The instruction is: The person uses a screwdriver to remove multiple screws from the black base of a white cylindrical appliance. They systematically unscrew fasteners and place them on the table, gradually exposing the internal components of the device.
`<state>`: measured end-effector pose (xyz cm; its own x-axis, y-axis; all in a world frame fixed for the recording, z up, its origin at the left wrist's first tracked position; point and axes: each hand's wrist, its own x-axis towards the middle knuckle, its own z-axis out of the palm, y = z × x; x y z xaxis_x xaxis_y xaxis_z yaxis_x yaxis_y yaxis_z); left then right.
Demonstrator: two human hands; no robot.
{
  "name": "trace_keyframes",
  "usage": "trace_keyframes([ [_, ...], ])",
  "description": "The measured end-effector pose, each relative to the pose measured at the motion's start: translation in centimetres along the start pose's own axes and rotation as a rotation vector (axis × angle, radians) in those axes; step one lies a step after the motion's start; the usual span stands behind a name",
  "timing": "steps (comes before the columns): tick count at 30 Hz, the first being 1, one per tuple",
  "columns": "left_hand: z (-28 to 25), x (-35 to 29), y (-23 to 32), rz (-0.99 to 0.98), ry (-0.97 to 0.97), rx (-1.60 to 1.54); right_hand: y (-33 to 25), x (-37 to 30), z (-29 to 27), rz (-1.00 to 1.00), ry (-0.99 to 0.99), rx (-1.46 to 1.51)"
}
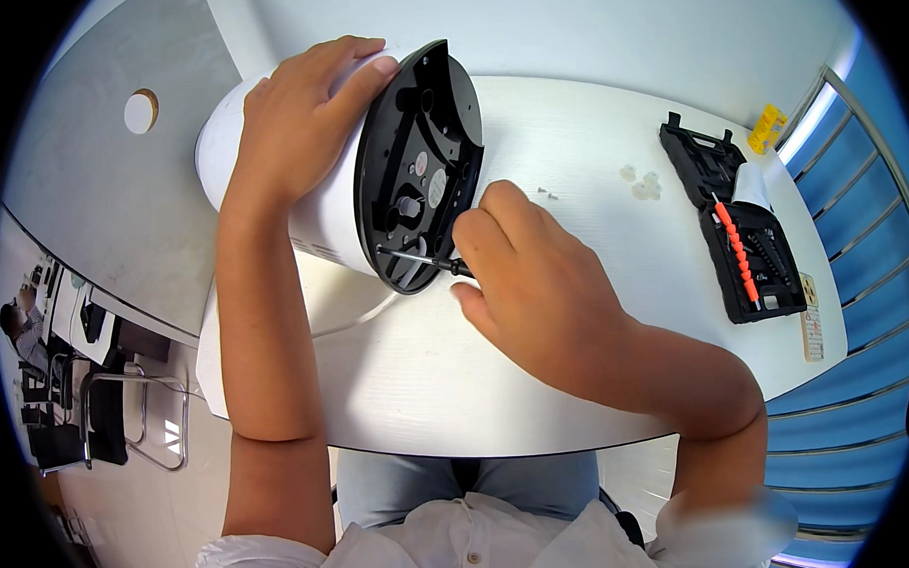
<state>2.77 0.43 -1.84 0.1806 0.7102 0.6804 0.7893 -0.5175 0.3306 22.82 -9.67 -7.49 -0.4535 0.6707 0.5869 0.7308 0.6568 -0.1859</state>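
A white rounded appliance lies on its side on the white table, its black underside turned toward the right. My left hand rests over the top of the body, fingers curved around it and thumb at the rim of the base. My right hand is closed around the dark handle of a screwdriver. The metal shaft points left into the lower part of the base, where its tip meets the black plastic. Whether a screw sits under the tip is too small to tell. A pale cord trails out beneath the appliance.
Beyond my right hand lie small screws and several translucent pieces. An open black tool case with an orange flexible shaft stands at the right, near a yellow box. Metal railings border that side. Chairs and a person appear far left.
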Motion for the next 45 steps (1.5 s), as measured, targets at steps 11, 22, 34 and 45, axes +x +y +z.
trace_keyframes([
  [11, 0.0, 0.0, 0.0, -0.007, -0.003, 0.019, 0.9, 0.0, 0.5, -0.147, 0.034, -0.172],
  [22, 0.1, 0.0, 0.0, -0.009, -0.005, 0.037, 0.2, -0.4, 0.7, -0.008, -0.118, -0.07],
  [34, 0.0, -0.2, -0.1, -0.01, 0.005, 0.012, 0.4, -0.2, 0.6, -0.286, 0.171, -0.292],
  [45, 0.1, -0.3, -0.2, -0.008, 0.005, 0.053, 1.5, 1.9, -1.1, 0.363, -0.533, 0.579],
])
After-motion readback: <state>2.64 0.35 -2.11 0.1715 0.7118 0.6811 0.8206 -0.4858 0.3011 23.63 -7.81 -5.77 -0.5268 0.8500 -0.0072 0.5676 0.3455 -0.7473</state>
